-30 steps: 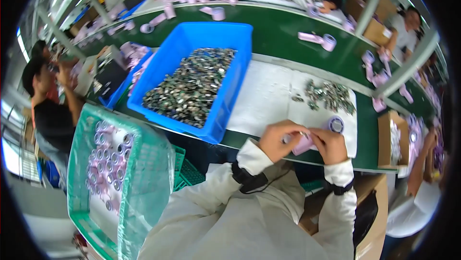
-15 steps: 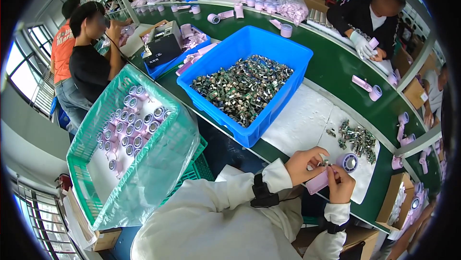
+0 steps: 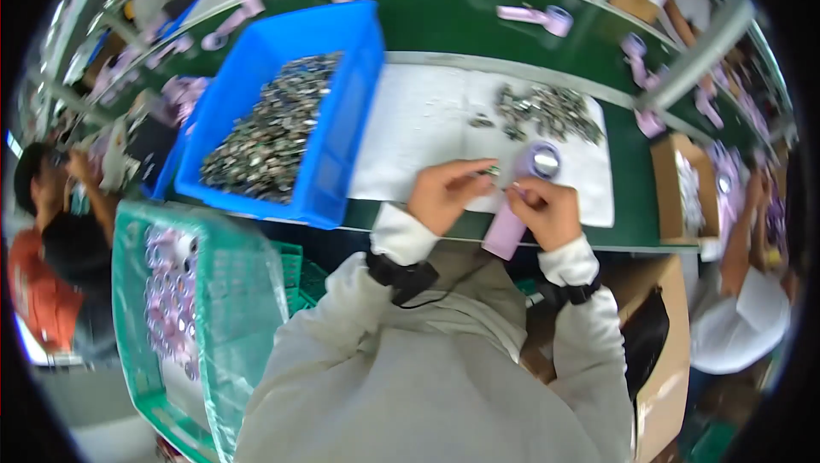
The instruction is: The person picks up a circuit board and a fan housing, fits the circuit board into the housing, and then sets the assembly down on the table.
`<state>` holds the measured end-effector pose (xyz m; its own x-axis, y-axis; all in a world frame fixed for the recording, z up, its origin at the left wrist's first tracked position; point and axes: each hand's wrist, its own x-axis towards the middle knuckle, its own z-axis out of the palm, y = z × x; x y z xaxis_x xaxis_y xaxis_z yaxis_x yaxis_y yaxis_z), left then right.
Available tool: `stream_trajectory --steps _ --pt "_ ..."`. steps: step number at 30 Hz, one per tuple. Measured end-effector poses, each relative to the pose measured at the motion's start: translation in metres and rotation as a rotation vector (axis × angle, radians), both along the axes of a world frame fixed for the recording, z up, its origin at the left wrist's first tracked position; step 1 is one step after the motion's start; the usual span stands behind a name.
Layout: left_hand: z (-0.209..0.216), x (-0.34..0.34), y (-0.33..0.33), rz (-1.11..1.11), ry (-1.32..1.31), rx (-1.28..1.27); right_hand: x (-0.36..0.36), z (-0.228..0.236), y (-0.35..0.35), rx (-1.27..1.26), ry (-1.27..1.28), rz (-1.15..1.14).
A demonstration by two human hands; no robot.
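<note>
My left hand [image 3: 446, 196] pinches a small green circuit board [image 3: 491, 171] between thumb and fingertips, just left of a light purple handheld fan. My right hand [image 3: 549, 211] is closed around the fan's neck, with its handle [image 3: 506, 231] slanting toward me and its round head [image 3: 541, 161] pointing away. Both hands are over the near edge of a white sheet [image 3: 401, 126] on the green bench. Beyond the fan, a loose pile of small circuit boards [image 3: 551, 113] lies on that sheet, with a few boards [image 3: 481, 121] set apart to its left.
At left stands a blue bin [image 3: 346, 113] heaped with circuit boards. Below it, a green plastic-lined basket [image 3: 128, 292] holds purple fan parts. A carton [image 3: 670, 181] stands at right. More purple fans [image 3: 536, 16] lie across the green bench [image 3: 444, 19]. Other people sit around.
The view has swung right and down, so the bin and basket appear farther left. My left hand has drawn away from the fan with the board; my right hand still grips the fan.
</note>
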<state>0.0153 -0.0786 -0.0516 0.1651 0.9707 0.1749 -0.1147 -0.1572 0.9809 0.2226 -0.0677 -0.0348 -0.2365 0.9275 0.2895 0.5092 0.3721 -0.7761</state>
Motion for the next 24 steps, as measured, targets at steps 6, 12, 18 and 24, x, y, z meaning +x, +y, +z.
stream_trajectory --steps 6,12,18,24 --pt "0.006 0.001 0.006 -0.129 -0.049 -0.149 0.000 0.001 -0.006 -0.072 0.211 -0.035" --pt "0.005 0.001 0.000 -0.161 0.059 -0.113 0.001 0.001 -0.013 -0.052 0.198 -0.049" --pt "0.002 0.000 -0.002 -0.169 0.014 -0.104 -0.001 0.004 -0.014 -0.032 0.170 -0.029" --pt "0.002 -0.002 0.002 -0.186 -0.026 -0.106 -0.002 0.004 -0.012 -0.045 0.175 -0.020"
